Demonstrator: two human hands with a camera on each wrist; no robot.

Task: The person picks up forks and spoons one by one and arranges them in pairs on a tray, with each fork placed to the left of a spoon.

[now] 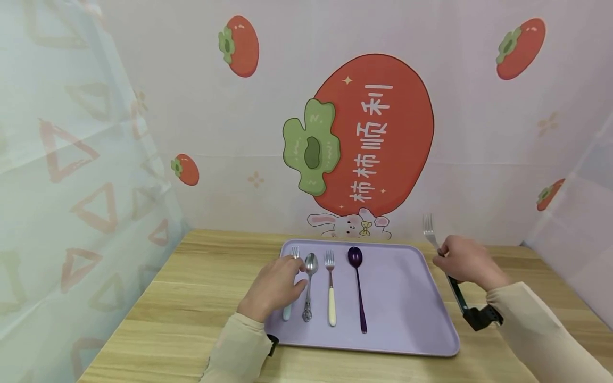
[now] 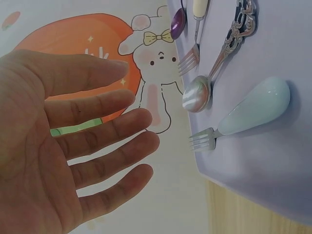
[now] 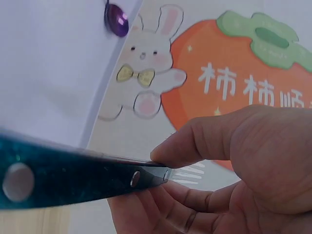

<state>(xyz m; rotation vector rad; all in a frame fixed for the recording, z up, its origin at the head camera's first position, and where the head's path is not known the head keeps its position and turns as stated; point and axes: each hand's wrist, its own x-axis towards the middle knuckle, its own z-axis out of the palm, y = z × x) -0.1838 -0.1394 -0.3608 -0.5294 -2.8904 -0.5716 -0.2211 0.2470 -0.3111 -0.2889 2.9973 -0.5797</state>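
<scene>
My right hand (image 1: 468, 260) pinches a fork with a dark teal, riveted handle (image 3: 78, 175) between thumb and fingers. Its tines point away from me, off the tray's right side. Over the left part of a lilac tray (image 1: 407, 303) hovers my left hand (image 1: 274, 287), fingers spread and holding nothing. Partly hidden beneath it lies a fork with a pale blue handle (image 2: 258, 107). To the right of that fork, a silver spoon (image 1: 311, 263) with an ornate handle, a cream-handled fork (image 1: 332, 307) and a purple spoon (image 1: 355, 257) lie side by side on the tray.
Under the tray is a wood-grain table (image 1: 191, 282). A printed cloth with persimmons and a rabbit (image 1: 351, 226) hangs behind the table's far edge. Pale cloth (image 1: 81, 186) also hangs along the left side, and another on the right.
</scene>
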